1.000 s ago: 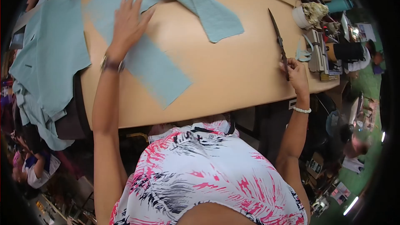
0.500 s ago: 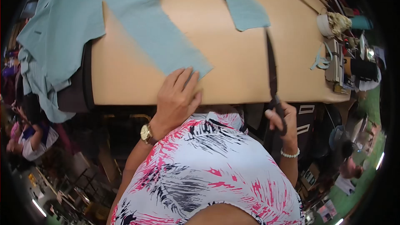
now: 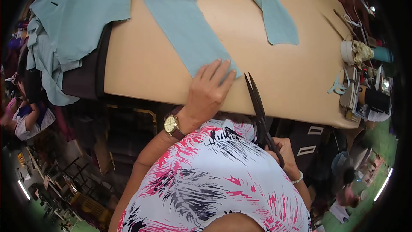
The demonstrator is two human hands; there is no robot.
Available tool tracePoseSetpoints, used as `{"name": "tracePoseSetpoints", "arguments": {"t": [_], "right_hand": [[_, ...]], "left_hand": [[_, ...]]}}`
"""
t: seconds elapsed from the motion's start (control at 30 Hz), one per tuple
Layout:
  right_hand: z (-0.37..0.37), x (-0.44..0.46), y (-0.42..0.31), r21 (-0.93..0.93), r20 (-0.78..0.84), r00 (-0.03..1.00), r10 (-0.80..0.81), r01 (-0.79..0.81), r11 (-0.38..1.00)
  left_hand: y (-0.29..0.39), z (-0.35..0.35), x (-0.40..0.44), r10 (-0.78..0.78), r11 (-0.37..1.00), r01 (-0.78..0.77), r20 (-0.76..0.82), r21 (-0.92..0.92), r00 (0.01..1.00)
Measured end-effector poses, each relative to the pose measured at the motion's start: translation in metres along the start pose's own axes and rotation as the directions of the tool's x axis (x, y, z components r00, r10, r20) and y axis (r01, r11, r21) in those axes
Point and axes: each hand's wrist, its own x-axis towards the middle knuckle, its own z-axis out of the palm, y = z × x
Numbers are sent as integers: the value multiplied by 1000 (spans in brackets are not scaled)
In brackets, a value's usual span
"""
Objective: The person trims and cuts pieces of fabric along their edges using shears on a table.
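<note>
A pale blue-green cloth strip [image 3: 184,25] runs down the tan table [image 3: 154,68] to near its front edge. My left hand [image 3: 208,88] lies over the strip's lower end, fingers slightly spread and fingertips on the cloth. Low at the right, my right hand [image 3: 285,157] is closed round the handles of the long black scissors [image 3: 261,118]. Their blades are slightly parted and point up and left, tips just right of the strip's corner and not touching it.
More blue-green cloth [image 3: 86,13] covers the table's left side and hangs over its edge. Another cloth flap [image 3: 279,21] lies at upper right. A white cup [image 3: 347,52], stacked items [image 3: 351,92] and a dark cylinder [image 3: 377,99] line the right edge. People are visible beyond both sides.
My left hand has come down from the upper cloth to the strip's lower end. My right hand has brought the scissors down and left, and their blades have parted slightly. The view has shifted.
</note>
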Motion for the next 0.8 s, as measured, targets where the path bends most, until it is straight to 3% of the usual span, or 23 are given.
{"name": "tracePoseSetpoints", "arguments": {"t": [0.37,0.8], "right_hand": [[11,17,-21,-248,61,998,-17,32,968],[19,38,-31,-252,125,988,-85,115,961]], "left_hand": [[-4,2,-13,59,997,-62,-60,-49,996],[-6,2,-14,85,992,-93,-86,-87,993]]}}
